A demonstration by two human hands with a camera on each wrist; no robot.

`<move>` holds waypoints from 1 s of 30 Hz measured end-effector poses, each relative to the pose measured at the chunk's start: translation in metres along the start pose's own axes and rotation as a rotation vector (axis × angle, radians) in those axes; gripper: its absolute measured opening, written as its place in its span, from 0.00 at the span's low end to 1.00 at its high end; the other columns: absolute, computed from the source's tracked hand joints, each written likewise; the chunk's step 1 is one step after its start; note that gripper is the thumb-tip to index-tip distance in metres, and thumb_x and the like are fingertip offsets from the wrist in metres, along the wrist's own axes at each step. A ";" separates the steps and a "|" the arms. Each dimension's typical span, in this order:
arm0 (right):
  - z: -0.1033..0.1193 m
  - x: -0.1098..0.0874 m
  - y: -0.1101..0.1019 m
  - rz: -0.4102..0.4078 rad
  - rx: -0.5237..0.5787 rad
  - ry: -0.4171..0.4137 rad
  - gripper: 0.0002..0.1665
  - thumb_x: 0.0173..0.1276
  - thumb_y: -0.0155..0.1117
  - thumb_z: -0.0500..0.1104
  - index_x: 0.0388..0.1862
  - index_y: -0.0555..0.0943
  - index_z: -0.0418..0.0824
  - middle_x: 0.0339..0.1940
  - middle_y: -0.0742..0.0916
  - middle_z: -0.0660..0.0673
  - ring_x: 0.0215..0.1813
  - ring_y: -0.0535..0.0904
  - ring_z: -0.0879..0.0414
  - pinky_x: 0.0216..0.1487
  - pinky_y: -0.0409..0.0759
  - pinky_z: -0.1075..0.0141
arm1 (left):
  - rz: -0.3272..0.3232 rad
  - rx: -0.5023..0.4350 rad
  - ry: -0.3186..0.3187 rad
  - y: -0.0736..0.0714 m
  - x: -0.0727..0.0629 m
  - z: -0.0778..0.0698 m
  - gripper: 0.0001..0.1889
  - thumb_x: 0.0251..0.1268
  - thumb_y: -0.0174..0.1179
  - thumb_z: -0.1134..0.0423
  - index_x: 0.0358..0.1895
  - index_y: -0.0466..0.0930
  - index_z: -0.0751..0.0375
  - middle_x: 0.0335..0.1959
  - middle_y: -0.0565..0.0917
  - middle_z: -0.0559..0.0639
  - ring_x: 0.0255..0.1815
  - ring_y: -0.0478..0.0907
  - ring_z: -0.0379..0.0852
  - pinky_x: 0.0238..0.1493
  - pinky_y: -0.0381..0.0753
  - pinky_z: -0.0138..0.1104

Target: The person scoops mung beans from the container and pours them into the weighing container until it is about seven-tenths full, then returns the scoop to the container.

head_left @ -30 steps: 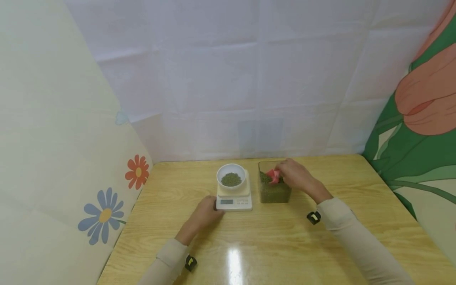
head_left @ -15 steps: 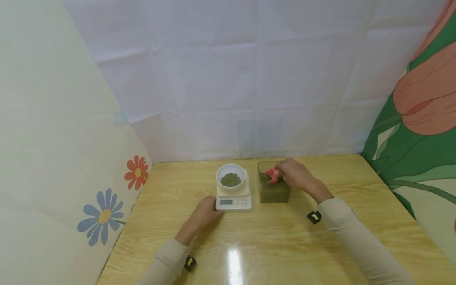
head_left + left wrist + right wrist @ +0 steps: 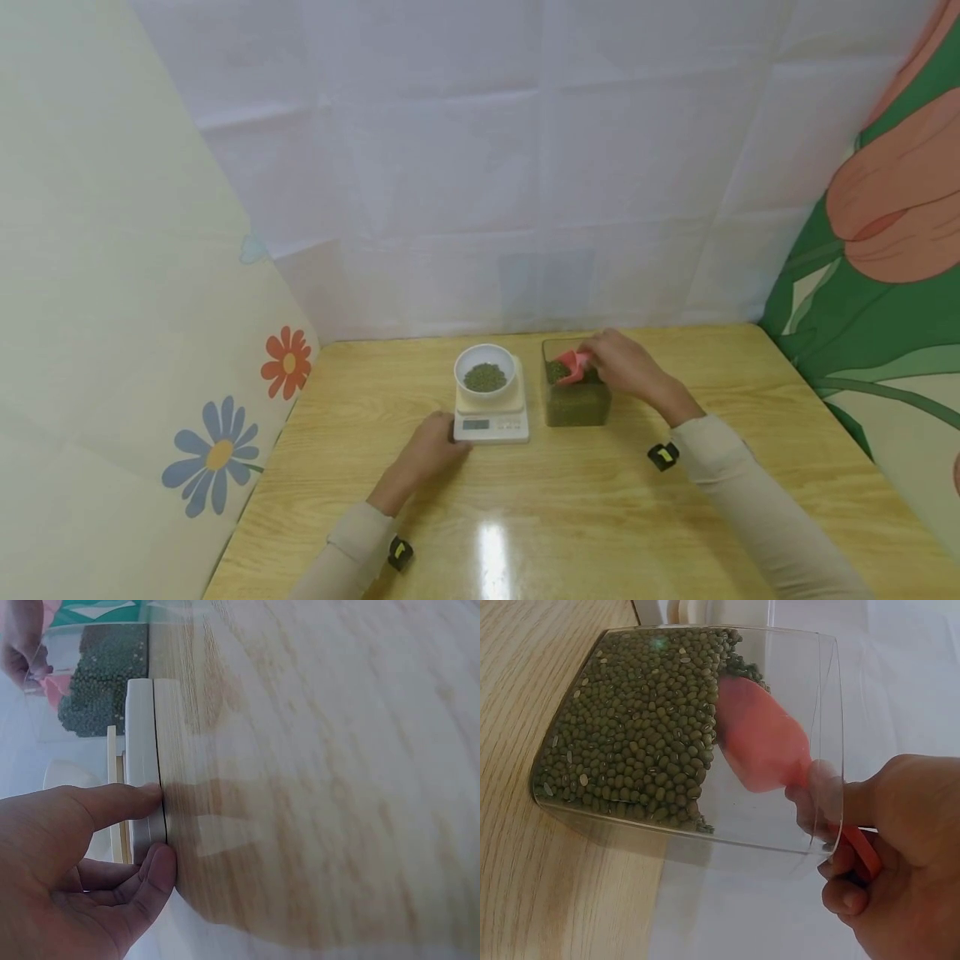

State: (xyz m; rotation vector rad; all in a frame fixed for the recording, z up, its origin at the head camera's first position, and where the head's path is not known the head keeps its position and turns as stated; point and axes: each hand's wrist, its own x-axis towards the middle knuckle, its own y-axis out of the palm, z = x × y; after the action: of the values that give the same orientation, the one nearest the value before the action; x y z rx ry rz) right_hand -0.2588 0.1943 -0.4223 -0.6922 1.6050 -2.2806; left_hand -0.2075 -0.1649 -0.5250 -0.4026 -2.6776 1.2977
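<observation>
My right hand (image 3: 626, 364) grips the handle of a pink scoop (image 3: 763, 739) inside a clear plastic container (image 3: 577, 407). The scoop's front end is dug into green mung beans (image 3: 634, 724) that fill the lower part of the container. A white kitchen scale (image 3: 491, 427) stands to the left, with a white bowl (image 3: 487, 356) on its cream platform. More mung beans lie in the bowl. My left hand (image 3: 431, 450) holds the scale's front left corner, thumb on the front edge and curled fingers at the side (image 3: 146, 817).
Both stand on a wood-grain table (image 3: 570, 517) near its back edge. A white sheet (image 3: 420, 167) hangs behind it. Flower-printed panels flank the table at left and right.
The right hand has shifted slightly, and the scoop has turned a little within the beans, its open side showing more. The left hand, scale and bowl stay in place.
</observation>
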 end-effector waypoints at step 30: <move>-0.010 -0.004 0.006 -0.050 0.062 0.021 0.13 0.75 0.68 0.36 0.53 0.87 0.31 0.48 0.91 0.35 0.50 0.84 0.39 0.56 0.84 0.41 | 0.001 0.004 0.023 0.000 -0.001 0.000 0.16 0.65 0.73 0.64 0.54 0.88 0.65 0.44 0.89 0.57 0.43 0.80 0.47 0.53 0.87 0.48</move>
State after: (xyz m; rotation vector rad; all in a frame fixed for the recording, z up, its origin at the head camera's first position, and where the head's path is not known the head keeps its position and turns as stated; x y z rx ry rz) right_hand -0.2611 0.2023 -0.4316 -0.7033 1.5359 -2.3696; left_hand -0.2067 -0.1658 -0.5248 -0.4163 -2.6564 1.2907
